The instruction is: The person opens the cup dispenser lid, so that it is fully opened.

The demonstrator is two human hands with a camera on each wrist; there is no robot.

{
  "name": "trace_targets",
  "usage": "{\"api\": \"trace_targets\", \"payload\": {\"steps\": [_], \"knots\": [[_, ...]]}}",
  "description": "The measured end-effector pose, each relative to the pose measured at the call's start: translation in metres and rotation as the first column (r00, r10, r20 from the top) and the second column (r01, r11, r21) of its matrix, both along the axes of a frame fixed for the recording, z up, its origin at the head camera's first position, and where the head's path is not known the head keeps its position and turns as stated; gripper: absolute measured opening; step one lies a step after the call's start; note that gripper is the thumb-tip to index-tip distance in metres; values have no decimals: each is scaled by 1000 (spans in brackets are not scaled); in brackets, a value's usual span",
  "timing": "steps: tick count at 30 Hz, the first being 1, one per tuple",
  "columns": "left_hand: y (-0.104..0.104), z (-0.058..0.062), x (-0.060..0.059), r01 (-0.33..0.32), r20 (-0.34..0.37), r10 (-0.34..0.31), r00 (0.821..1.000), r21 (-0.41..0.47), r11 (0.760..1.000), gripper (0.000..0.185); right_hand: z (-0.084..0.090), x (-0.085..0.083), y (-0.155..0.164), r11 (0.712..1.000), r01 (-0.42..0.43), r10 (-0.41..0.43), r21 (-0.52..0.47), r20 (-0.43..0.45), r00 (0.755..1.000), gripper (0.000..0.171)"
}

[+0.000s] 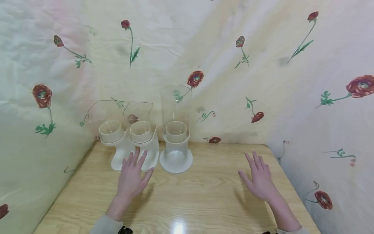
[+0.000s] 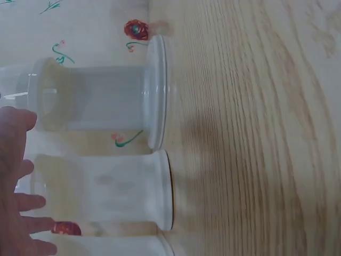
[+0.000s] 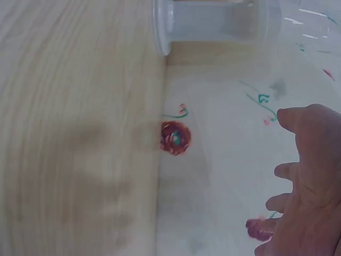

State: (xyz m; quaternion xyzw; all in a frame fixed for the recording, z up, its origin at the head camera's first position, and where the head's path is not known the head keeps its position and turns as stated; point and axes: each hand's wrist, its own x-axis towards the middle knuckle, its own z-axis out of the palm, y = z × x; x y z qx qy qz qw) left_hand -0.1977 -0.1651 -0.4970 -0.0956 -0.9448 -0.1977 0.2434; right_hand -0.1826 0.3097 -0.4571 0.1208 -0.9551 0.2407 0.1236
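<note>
both hands flat and empty: left hand [image 1: 132, 177] just before the middle dispenser [image 1: 145, 143], right hand [image 1: 260, 178] hovering apart over the counter [image 1: 204, 195], holding nothing.

Pale wooden bench [image 1: 204, 198] with a glossy glare spot, boxed in on three sides by cream cloth [image 1: 263, 81] printed with red flowers.

On the table [image 1: 204, 195], the round-based dispenser [image 1: 176, 146] stands at the back by the cloth wall [image 1: 263, 81], two more dispensers [image 1: 128, 143] just left of it, the left hand [image 1: 132, 177] before those, the right hand [image 1: 259, 178] well to its right.
</note>
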Motion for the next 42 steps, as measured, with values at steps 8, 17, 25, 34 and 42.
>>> {"api": "trace_targets", "payload": {"steps": [8, 17, 25, 34, 42], "knots": [[28, -4, -22, 48, 137, -92, 986, 292, 955, 73, 25, -30, -26, 997, -67, 66, -33, -22, 998, 78], [59, -21, -52, 94, 167, -195, 966, 475, 875, 72, 55, -65, -71, 984, -141, 138, -109, -39, 990, 80], [75, -30, -78, 15, 174, -133, 976, 551, 834, 67, 79, -82, -109, 959, -219, 196, -181, -135, 971, 78], [82, -33, -100, -6, 166, -119, 979, 604, 797, 65, 93, -97, -147, 924, -284, 255, -258, -139, 957, 82], [88, -34, -113, -26, 173, -103, 980, 617, 787, 63, 97, -106, -174, 896, -299, 263, -328, -149, 953, 87]]}}
